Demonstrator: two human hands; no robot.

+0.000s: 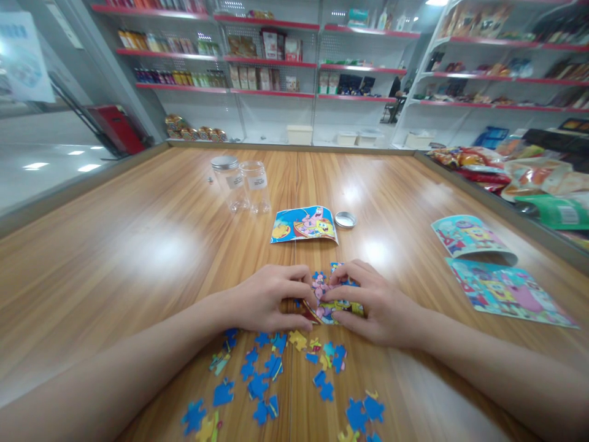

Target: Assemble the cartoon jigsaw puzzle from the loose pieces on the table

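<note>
A partly joined jigsaw puzzle (319,283) with pink, yellow and blue cartoon figures lies flat on the wooden table, partly covered by both hands. My left hand (276,298) grips its left edge with bent fingers and thumb. From the right, my right hand (380,304) curves over the puzzle, fingertips and thumb pressed on its pieces. Whether a single loose piece is under the fingers is hidden. Nearer to me, several loose jigsaw pieces (258,385), mostly blue with some yellow, are scattered. Behind the hands is a curled picture sheet (306,224) with similar cartoon figures.
A round metal lid (345,220) lies beside the sheet. Farther left stand a lidded clear jar (226,184) and an uncovered clear jar (256,184). Two more cartoon sheets (510,291) lie at the right. Packaged goods (534,175) sit beyond the table's right edge; stocked shelves (271,61) line the back.
</note>
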